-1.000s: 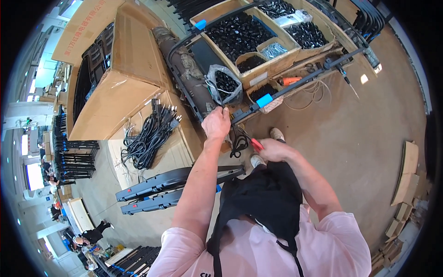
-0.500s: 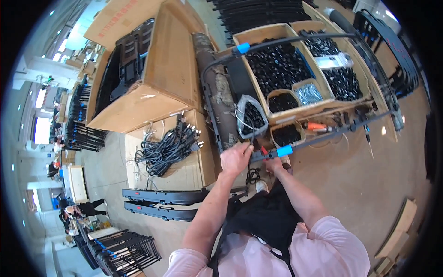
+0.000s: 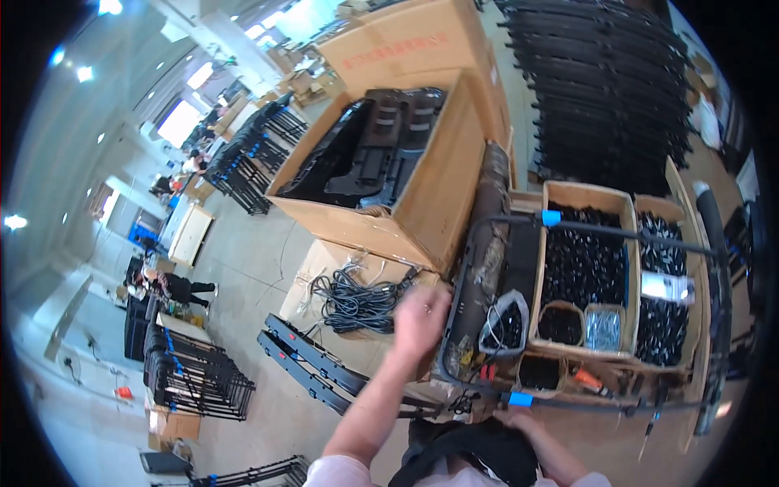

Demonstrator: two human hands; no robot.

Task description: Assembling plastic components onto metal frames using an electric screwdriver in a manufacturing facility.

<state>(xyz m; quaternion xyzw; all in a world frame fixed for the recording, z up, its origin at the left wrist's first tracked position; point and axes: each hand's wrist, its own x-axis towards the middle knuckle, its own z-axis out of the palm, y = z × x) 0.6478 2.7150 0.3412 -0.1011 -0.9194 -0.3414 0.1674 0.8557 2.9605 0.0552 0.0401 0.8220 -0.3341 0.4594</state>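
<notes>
Presently, the left hand [image 3: 423, 321], fingers curled, is positioned at 3 o'clock beside the cable bundle [image 3: 357, 303]; its hold cannot be determined. The right hand [image 3: 518, 419], grip obscured, is placed near the 6 o'clock edge of the black frame [image 3: 600, 228]. Floor [image 3: 247, 264] is exposed at 9 o'clock.

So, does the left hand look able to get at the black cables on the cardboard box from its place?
Probably yes: the left hand is right beside the black cables, which lie uncovered, and nothing visible blocks the way between. Whether they touch is too blurred to tell.
</notes>
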